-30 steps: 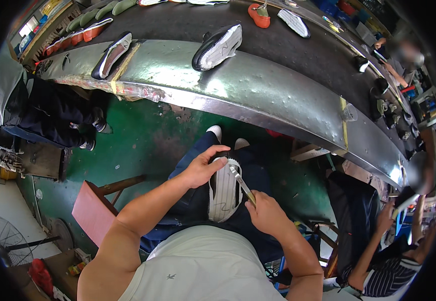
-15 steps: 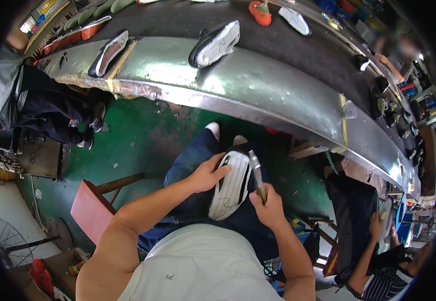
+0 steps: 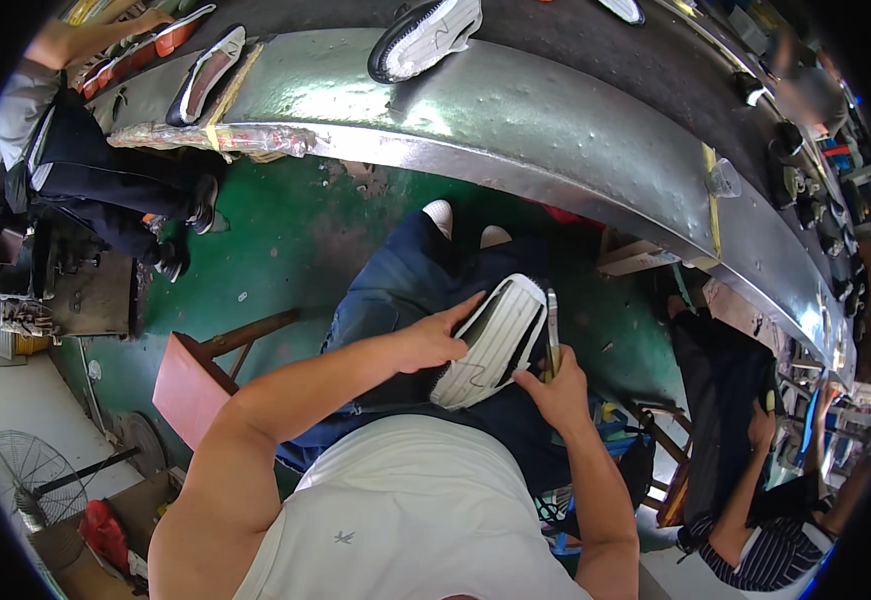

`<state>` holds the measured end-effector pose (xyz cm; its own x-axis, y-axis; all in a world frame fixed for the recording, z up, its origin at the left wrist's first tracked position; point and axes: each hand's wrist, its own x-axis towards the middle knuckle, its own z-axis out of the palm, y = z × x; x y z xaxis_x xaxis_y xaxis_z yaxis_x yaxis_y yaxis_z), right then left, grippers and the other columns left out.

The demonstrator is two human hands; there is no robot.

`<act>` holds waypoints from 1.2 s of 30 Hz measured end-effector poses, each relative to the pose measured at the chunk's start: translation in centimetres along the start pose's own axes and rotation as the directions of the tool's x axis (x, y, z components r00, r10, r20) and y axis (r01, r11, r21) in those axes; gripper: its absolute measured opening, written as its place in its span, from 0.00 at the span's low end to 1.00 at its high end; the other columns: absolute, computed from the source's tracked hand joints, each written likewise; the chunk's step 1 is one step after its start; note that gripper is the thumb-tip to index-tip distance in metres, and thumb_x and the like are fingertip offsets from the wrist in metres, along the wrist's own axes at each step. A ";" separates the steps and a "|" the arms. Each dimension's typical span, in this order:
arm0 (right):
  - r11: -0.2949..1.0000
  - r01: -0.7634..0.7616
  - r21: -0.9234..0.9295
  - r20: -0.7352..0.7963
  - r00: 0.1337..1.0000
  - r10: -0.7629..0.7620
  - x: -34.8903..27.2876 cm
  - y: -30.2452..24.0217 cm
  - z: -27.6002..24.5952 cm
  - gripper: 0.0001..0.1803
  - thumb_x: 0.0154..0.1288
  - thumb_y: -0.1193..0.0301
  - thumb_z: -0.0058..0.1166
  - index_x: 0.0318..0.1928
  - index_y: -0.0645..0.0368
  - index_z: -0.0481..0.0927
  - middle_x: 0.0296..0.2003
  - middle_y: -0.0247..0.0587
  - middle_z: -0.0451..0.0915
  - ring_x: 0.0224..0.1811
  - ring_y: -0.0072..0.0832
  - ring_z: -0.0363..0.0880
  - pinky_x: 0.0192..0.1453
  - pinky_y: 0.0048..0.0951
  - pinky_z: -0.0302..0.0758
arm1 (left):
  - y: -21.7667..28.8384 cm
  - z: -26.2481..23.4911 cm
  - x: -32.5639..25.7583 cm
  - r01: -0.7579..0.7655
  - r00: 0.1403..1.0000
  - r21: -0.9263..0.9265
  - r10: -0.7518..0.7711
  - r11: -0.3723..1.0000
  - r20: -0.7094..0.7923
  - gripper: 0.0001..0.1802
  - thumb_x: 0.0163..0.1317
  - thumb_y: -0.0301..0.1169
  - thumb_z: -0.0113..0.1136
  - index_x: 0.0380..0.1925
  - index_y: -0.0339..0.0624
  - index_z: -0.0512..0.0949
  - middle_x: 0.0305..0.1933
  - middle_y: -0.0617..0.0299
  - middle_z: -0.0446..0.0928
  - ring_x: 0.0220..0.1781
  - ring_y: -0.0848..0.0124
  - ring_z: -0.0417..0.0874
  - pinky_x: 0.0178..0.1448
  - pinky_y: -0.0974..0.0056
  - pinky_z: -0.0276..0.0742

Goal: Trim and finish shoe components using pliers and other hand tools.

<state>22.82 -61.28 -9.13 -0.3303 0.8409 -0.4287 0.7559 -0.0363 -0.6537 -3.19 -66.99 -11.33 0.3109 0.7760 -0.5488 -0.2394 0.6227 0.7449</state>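
Observation:
Above my lap is a shoe [image 3: 495,345] with its white, grooved sole turned up and a dark upper at its side. My left hand [image 3: 433,342] is closed on the shoe's left side, fingers along its edge. A slim brush [image 3: 552,325] with a silvery upper part and a yellowish handle stands upright in my right hand [image 3: 558,390], close along the shoe's right edge. The right thumb reaches to the sole's lower right edge; whether it presses there I cannot tell. The brush's tip is too small to make out.
Ahead runs a metal-edged conveyor bench [image 3: 515,90] carrying a black-and-white shoe [image 3: 425,40] and another shoe [image 3: 207,75] at left. A pink-topped stool [image 3: 190,390] and a fan [image 3: 35,480] stand left. Co-workers are at far left and lower right.
The shoe has moved right and tilted more to the right, with my left hand following. My right hand and the brush have shifted right; the thumb now reaches toward the sole's edge.

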 end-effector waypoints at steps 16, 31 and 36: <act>0.990 0.129 -0.065 0.023 0.992 -0.128 -0.5 1.0 0.3 0.33 0.60 0.61 0.68 0.61 0.63 0.71 0.39 0.48 0.83 0.40 0.44 0.83 0.48 0.39 0.78 | -0.9 -2.0 -0.9 0.078 0.982 0.083 -0.091 0.994 0.167 0.54 0.55 0.21 0.56 0.81 0.46 0.42 0.74 0.53 0.64 0.72 0.63 0.70 0.72 0.59 0.68; 0.696 0.477 -0.537 0.642 0.766 -0.030 -1.4 -7.8 -4.9 0.25 0.64 0.69 0.60 0.58 0.69 0.72 0.45 0.58 0.82 0.48 0.53 0.82 0.52 0.48 0.79 | -5.3 1.2 -1.5 -0.075 0.996 -0.510 0.036 0.857 -0.087 0.38 0.79 0.39 0.43 0.80 0.39 0.39 0.82 0.51 0.51 0.81 0.64 0.52 0.81 0.67 0.46; 0.853 0.474 -0.218 0.327 0.859 -0.394 -3.3 -1.0 1.7 0.22 0.65 0.68 0.59 0.56 0.64 0.75 0.42 0.56 0.82 0.47 0.51 0.82 0.51 0.44 0.79 | -5.7 2.8 0.6 -0.064 0.848 0.013 0.061 0.998 -0.526 0.32 0.81 0.47 0.35 0.74 0.35 0.59 0.75 0.45 0.64 0.76 0.57 0.65 0.77 0.63 0.60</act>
<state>22.23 -64.90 -8.13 -0.7659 0.5606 -0.3148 0.6118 0.4850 -0.6249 0.89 -70.37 -14.82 -0.2346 0.7490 -0.6197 -0.2472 0.5705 0.7832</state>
